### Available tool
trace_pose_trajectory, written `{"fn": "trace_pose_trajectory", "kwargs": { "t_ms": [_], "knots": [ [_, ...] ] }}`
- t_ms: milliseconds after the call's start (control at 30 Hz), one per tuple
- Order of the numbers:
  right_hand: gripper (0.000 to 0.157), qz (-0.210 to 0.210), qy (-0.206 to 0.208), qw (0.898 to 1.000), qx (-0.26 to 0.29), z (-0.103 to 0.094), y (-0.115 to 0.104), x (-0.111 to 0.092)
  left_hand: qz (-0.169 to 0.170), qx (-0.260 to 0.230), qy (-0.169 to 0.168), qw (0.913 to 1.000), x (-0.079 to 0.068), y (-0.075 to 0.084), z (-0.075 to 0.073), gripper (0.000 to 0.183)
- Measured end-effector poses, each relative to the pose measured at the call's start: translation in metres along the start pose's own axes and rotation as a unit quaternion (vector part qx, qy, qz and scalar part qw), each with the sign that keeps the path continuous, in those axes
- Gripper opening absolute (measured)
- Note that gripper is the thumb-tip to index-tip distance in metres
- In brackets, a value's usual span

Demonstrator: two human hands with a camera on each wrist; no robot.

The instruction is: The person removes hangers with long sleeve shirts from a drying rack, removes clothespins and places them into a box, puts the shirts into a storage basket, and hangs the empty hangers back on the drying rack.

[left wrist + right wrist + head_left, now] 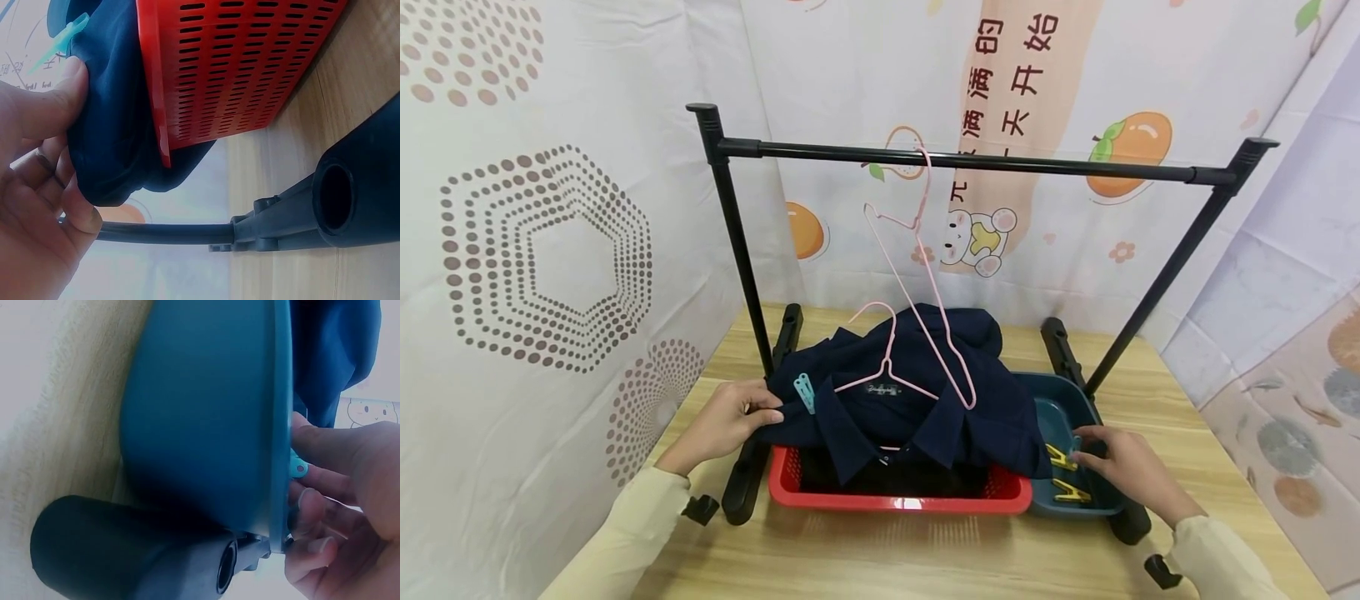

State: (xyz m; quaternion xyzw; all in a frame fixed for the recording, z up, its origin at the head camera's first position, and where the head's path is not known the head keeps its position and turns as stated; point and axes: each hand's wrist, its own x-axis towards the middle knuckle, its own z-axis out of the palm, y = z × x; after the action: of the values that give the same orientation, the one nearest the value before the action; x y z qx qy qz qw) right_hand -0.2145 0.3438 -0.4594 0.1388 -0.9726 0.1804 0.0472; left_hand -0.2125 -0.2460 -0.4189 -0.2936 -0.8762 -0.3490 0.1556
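A navy collared shirt (880, 425) lies over a red basket (901, 503), with a pink hanger (887, 367) inside its neck. My left hand (730, 419) pinches the shirt's edge on the left, thumb on top in the left wrist view. Close by, a light-blue clothespin (805, 392) is clipped to the shirt. Over the blue tray (1093, 510), my right hand (1123, 462) holds a light-blue clothespin (298, 466) between thumb and fingers; the rim hides part of it in the right wrist view. Yellow clothespins (1070, 492) lie in that tray.
A black garment rack (985, 162) spans the table, its feet beside the basket and tray. From its bar hangs a second pink hanger (928, 275), reaching down in front of the shirt. Printed curtains (850, 83) stand behind and at both sides.
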Motion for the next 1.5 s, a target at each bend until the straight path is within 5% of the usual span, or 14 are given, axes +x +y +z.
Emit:
{"fn": "trace_pose_trajectory", "kwargs": {
  "t_ms": [600, 1033, 1500],
  "knots": [
    [0.026, -0.031, 0.037, 0.999, -0.004, -0.002, -0.004, 0.005, -0.007, -0.003, -0.007, 1.0, 0.001, 0.001, 0.0, 0.01],
    [0.019, -0.043, 0.036, 0.997, 0.048, -0.005, -0.013, 0.004, -0.005, -0.003, -0.003, 1.0, 0.001, -0.001, 0.0, 0.009],
    [0.014, -0.08, 0.068, 0.992, 0.07, -0.016, -0.042, 0.006, 0.005, -0.008, 0.001, 1.0, 0.001, -0.002, 0.001, 0.008]
  ]
}}
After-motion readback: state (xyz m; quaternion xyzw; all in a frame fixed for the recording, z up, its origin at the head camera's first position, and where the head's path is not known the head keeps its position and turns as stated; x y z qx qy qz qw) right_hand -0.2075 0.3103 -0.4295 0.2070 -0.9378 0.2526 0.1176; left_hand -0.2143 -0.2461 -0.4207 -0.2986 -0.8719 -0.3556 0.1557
